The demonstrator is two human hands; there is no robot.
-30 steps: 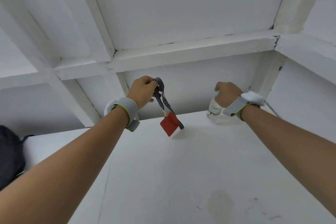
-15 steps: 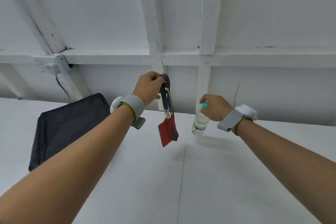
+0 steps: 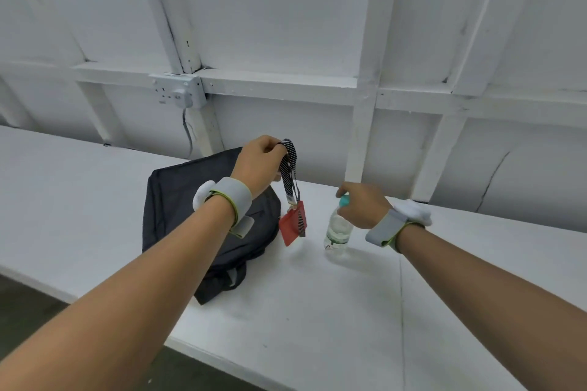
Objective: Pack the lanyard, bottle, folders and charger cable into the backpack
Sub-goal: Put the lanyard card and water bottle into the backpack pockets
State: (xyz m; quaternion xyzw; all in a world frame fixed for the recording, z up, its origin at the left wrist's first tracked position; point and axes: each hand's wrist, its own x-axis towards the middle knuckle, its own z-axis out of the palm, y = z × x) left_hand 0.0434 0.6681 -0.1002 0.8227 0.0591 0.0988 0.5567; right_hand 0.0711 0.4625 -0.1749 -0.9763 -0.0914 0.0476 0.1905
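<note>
My left hand (image 3: 259,163) pinches the top of a black-and-white striped lanyard (image 3: 290,173), and its red card holder (image 3: 293,223) dangles just right of the backpack. The black backpack (image 3: 190,209) lies flat on the white table (image 3: 317,327), partly hidden under my left forearm. My right hand (image 3: 362,205) grips the teal cap of a clear plastic bottle (image 3: 337,232), which stands upright with its base at the table surface. No folders or charger cable are in view.
A wall socket (image 3: 178,92) with a grey cord sits on the white framed wall behind the backpack. The table's front edge runs diagonally at lower left, with dark floor (image 3: 31,301) below it.
My view has swung left and down, bringing the whole backpack into sight. Both hands carried the lanyard and the bottle leftward toward it, and the bottle has come down to the table.
</note>
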